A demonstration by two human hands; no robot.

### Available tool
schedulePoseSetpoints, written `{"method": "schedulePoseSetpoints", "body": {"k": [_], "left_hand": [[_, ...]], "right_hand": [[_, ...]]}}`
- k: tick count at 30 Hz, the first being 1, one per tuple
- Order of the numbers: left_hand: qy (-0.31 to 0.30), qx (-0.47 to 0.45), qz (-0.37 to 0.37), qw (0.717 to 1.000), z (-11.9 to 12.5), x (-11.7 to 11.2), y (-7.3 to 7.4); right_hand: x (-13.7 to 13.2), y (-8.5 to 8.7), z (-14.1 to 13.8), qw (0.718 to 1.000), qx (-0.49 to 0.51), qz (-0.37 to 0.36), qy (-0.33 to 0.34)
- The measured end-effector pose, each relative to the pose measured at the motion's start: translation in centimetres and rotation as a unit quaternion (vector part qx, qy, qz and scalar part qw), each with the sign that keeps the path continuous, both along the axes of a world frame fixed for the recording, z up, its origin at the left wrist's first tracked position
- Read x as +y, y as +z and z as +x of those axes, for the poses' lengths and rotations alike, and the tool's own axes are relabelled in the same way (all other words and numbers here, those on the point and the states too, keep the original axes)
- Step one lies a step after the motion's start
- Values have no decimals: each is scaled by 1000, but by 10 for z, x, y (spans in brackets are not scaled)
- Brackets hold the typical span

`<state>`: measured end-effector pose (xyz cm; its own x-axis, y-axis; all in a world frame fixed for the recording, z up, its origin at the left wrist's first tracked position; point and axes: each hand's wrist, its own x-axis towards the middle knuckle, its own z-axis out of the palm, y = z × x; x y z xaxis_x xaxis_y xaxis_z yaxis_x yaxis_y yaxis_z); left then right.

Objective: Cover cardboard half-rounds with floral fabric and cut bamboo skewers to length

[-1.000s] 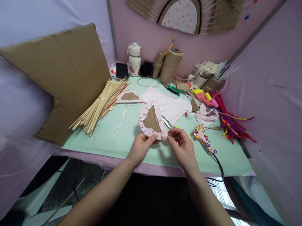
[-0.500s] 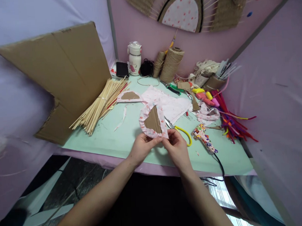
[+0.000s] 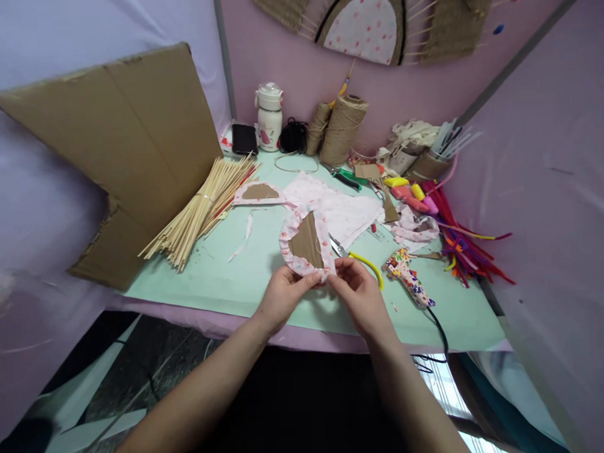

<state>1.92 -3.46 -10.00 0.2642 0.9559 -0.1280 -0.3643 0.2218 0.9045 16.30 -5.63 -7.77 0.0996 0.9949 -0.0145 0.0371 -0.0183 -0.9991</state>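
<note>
From where I stand, the person's left hand (image 3: 283,297) grips the lower edge of a cardboard half-circle (image 3: 307,243) trimmed with spotted fabric, thumb on top, while the right hand (image 3: 359,292) pinches its lower right corner. They hold it above the table (image 3: 209,287), with yellow-handled scissors (image 3: 372,266) just beyond the right hand and a flower-patterned glue gun (image 3: 409,280) further right.

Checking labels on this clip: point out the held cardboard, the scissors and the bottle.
Held cardboard (image 3: 307,243), head view: bare brown middle.
Scissors (image 3: 368,261), head view: yellow handle.
Bottle (image 3: 269,124), head view: white body, below lid.
</note>
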Motion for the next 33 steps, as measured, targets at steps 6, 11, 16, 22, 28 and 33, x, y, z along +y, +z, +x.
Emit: {"method": "schedulePoseSetpoints", "body": {"k": [6,11,16,22,28,33], "left_hand": [[-7,69,26,997,0,-2,9],[-38,25,27,999,1,-4,3],[-48,46,41,997,1,-2,2],[-30,57,25,998,2,-2,9],[-19,62,19,998,3,-2,10],[-16,80,26,996,1,-1,13]], "right_hand": [[3,1,-2,999,-30,-12,9],[5,-2,3,998,-48,-23,24],[6,0,9,997,-42,-48,52],[4,8,13,997,-50,-37,54],[1,9,12,998,-53,-13,35],[1,7,8,994,-98,11,38]]}}
